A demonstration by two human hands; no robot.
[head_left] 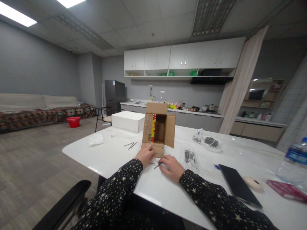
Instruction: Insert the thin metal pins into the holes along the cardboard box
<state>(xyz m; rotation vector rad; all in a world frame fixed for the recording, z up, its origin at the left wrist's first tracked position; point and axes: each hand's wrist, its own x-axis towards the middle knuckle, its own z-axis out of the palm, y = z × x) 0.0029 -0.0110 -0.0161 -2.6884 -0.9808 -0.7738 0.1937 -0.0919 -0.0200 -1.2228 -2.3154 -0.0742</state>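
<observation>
At a glossy white table [96, 161] in a room with a kitchen counter [196, 117] along the far wall, a person in black, star-patterned sleeves worked with both bare hands at an open cardboard box [147, 129]. The box stood on the table directly in front of the person, its opening facing the wearer, one flap swung out to the right and another raised at the top; a red-and-yellow strip [153, 128] ran down beside the opening. The left hand [145, 155] lay at the box's lower flap [159, 150], fingers bent and close together; whether they pinched anything could not be told. The right hand [171, 166] rested just beside it, palm down with fingers curled, its fingertips at a few thin dark metal pieces [157, 165]; its grip could not be made out either. More thin metal rods [130, 145] lay to the left of the box, near crumpled clear plastic [95, 140] and a white box [127, 121]. To the right were a clear packet [189, 156] of small dark parts, a dark phone [238, 184] and a water bottle [294, 159]. A red bucket [73, 121] stood on the floor beyond.
</observation>
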